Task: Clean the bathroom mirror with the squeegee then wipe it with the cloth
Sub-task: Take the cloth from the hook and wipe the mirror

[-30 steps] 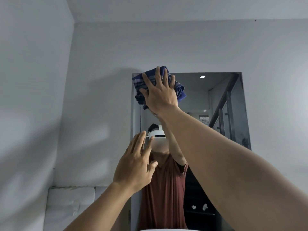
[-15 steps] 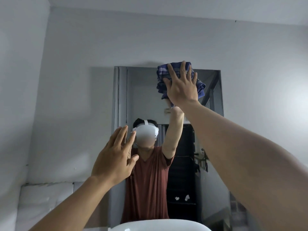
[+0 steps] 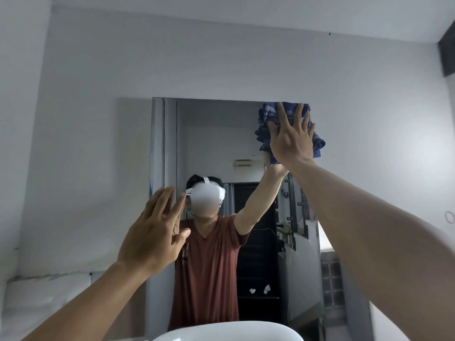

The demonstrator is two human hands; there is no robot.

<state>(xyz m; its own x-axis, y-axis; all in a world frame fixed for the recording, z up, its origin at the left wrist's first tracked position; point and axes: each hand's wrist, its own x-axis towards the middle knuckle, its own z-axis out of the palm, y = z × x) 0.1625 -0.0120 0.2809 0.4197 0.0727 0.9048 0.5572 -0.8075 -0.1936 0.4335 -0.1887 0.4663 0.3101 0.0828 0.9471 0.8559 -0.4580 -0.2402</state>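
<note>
Head view: cloth pass at the mirror (image 3: 211, 143), top right corner.
Left hand (image 3: 154, 232), fingers spread and empty, hovers by mirror's left edge, likely for balance. Right hand (image 3: 291, 140), flat-palmed, presses blue checked cloth (image 3: 267, 124) against mirror's upper right corner to wipe. Squeegee unseen.

A home bathroom: wall mirror (image 3: 216, 143) above a white washbasin (image 3: 229, 332) (stair railing reflected).
</note>
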